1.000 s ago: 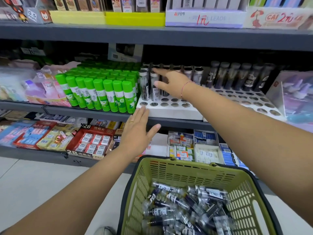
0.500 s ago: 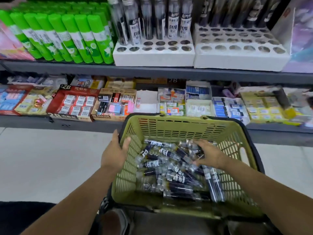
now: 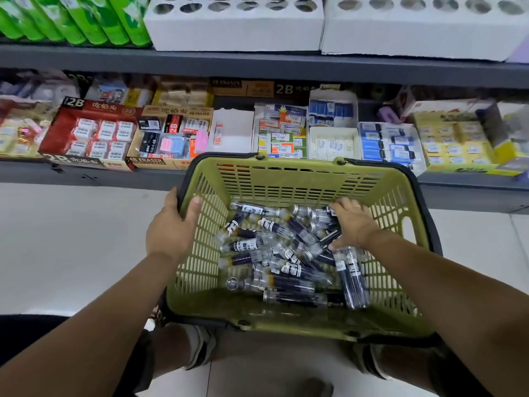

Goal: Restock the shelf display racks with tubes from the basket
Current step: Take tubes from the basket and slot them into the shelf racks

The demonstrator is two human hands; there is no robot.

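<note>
A green plastic basket (image 3: 300,181) sits in front of me, low down, with several clear tubes (image 3: 272,253) with dark contents and white labels piled in it. My left hand (image 3: 171,230) grips the basket's left rim, thumb inside and fingers outside. My right hand (image 3: 355,224) lies palm down on the right side of the pile, its fingers curled round some tubes. Two white display racks with round holes stand on the shelf above, one (image 3: 234,30) in the middle and another (image 3: 415,35) to its right. Only empty front holes show.
Green glue sticks (image 3: 71,21) stand left of the racks. The grey shelf edge (image 3: 257,67) runs across above a lower shelf packed with eraser boxes (image 3: 91,133). A pale tiled floor (image 3: 71,239) lies to the left. My knees and shoes (image 3: 200,348) show under the basket.
A second ago both hands were up at the shelf by the rack; they have come down to the basket. The view has tilted down, and my right hand has dug into the pile.
</note>
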